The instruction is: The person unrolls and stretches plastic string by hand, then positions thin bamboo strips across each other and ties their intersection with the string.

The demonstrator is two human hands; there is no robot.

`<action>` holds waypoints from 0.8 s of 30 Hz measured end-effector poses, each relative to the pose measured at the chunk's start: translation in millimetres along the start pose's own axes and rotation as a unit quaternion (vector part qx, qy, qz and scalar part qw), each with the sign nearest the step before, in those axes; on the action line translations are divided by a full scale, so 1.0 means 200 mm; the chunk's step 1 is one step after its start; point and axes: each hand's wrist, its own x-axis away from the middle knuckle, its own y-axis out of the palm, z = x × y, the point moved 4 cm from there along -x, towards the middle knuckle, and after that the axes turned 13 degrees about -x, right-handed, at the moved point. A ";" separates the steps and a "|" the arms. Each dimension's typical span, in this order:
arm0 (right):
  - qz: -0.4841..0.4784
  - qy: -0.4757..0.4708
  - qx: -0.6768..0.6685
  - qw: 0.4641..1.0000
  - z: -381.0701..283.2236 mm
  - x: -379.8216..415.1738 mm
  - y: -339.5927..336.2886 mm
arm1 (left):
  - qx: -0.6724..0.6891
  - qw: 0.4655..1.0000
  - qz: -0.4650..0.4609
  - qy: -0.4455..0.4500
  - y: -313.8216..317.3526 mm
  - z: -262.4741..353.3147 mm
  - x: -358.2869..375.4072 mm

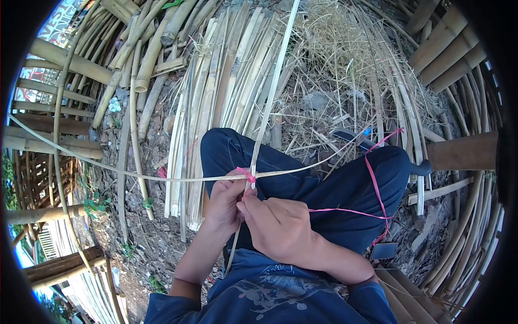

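Note:
Two thin bamboo strips cross just above my hands. One upright bamboo strip [271, 92] runs from my lap to the top of the view; the other, a bowed bamboo strip [135, 174], curves from far left to my knee. Pink plastic string [247, 176] is wound about their crossing. Closed just below that crossing, my left hand [222, 204] pinches the upright strip. Against its fingertips my right hand [278, 224] is closed on the string, whose long tail [350, 210] trails right across my leg. The exact fingertip grip is partly hidden.
Split bamboo slats [232, 70] lie ahead of my crossed legs. Dry shavings [334, 48] are heaped beside them. Bamboo poles [145, 65] are piled at upper left, and a thick bamboo post [464, 156] juts in at right. A dark flat object [383, 250] lies near my right thigh.

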 end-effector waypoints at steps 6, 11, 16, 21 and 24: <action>-0.010 0.153 0.027 0.988 0.10 -0.07 -0.18 | -0.001 0.999 -0.040 -0.011 0.03 0.05 0.02; 0.038 0.247 -0.124 0.960 0.17 -0.06 -0.19 | -0.035 0.998 -0.056 0.025 0.05 0.06 0.04; 0.033 0.314 -0.229 0.921 0.12 -0.02 -0.14 | -0.039 0.996 -0.053 0.062 0.10 0.12 0.06; 0.079 0.275 -0.236 0.928 0.11 0.03 -0.10 | -0.099 0.990 -0.022 0.097 0.11 0.12 0.04; 0.096 0.317 -0.240 0.913 0.12 0.05 -0.10 | -0.108 0.990 -0.019 0.089 0.11 0.13 0.04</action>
